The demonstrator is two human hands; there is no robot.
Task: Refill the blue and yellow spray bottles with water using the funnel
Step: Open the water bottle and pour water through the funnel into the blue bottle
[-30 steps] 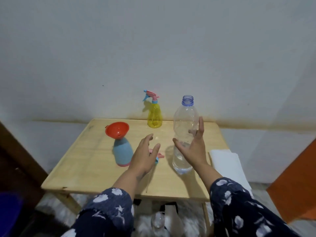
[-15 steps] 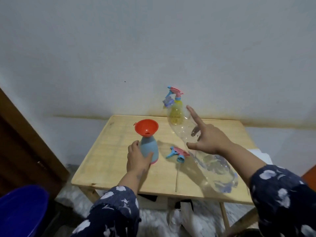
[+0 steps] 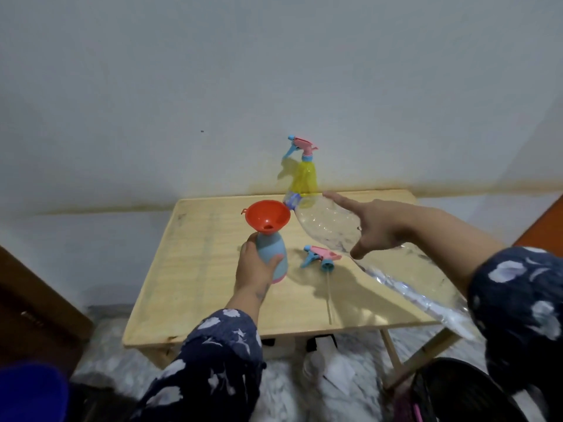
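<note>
The blue spray bottle (image 3: 274, 251) stands on the wooden table (image 3: 195, 278) with a red funnel (image 3: 267, 219) in its neck. My left hand (image 3: 254, 269) grips the bottle's body. My right hand (image 3: 373, 228) holds a large clear water bottle (image 3: 329, 226), tipped so its blue-ringed mouth sits at the funnel's right rim. Water lies in the clear bottle's lower end near my right sleeve. The blue bottle's pink and blue spray head (image 3: 320, 256) lies on the table with its tube pointing toward me. The yellow spray bottle (image 3: 304, 178) stands capped at the table's back edge.
A white wall rises right behind the table. A dark blue tub (image 3: 30, 391) sits at the lower left, a dark bin (image 3: 463, 391) at the lower right. Brown wood panel (image 3: 36, 306) stands to the left. White fluffy rug lies under the table.
My right hand has lifted the clear bottle from standing and tipped it toward the funnel. My left hand has moved onto the blue bottle and now grips it. The view has swung.
</note>
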